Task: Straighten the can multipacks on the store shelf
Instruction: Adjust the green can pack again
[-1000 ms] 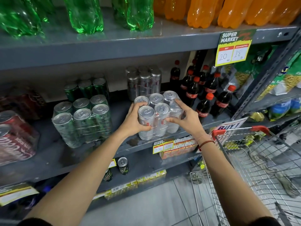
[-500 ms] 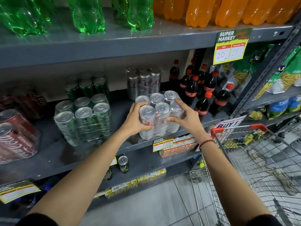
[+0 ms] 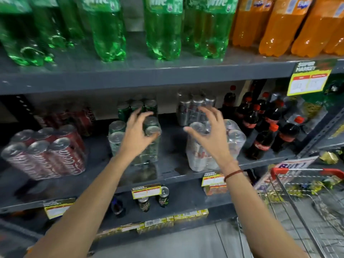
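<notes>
Hands released, fingers spread, silver multipack shrink-wrapped, upright at shelf edge

Supermkt drinks aisle — grey metal shelving w/ Sprite bottles, shrink-wrapped can multipacks, yellow "Super Market" price tags, wire shopping cart at right.

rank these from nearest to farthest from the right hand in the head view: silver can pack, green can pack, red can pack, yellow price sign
1. Silver can pack: directly under the right hand.
2. Green can pack: to its left, under the left hand.
3. Yellow price sign: up right, on the upper shelf edge.
4. Red can pack: far left on the same shelf.
</notes>
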Demonstrator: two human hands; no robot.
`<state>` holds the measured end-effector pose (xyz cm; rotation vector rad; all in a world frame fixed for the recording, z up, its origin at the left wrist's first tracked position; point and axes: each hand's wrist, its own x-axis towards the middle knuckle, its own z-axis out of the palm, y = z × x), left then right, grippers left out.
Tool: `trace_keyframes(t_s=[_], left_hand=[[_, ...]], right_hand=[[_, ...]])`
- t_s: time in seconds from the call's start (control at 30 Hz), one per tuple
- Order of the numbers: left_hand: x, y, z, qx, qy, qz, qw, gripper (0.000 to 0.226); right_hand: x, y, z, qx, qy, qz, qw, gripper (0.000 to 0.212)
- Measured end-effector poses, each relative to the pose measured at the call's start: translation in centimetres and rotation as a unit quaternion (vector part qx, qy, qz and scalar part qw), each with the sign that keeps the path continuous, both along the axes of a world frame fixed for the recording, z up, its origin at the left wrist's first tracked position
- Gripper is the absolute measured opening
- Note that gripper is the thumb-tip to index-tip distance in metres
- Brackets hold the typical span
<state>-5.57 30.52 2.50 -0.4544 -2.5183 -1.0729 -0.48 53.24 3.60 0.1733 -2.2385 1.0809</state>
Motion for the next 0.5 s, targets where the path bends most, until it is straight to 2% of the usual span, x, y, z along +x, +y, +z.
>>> trace_keyframes(t_s=[0.1,0.2,0.27,0.33,0.5], left_hand=[[-0.9,-5.0,0.0,0.027,-0.024,0.078,0.996,0.075],[-1.5,-8.7,-1.8,0.066,-0.167,0.115,0.977,0.103],[-1.4,-9.4,-3.2,0.071,-0.254,0.072,0.962,0.12],[-1.1,-9.1,-4.3,0.05,-0.274,0.029,0.96,0.127],[-1.1,-9.2,-4.9,0.001,-0.251,0.029,0.968,0.121]], right_hand=[[-2.7,-4.4,-0.4,0.052,-0.13,0.087,0.986,0.078],[-5.3,-7.2,-2.2,0.087,-0.282,0.17,0.94,0.099],[-6.4,-8.2,-3.4,0.097,-0.343,0.2,0.913,0.107],[-6.8,-8.8,-4.4,0.086,-0.349,0.203,0.911,0.108],[-6.7,-9.6,-5.3,0.039,-0.318,0.153,0.935,0.101]])
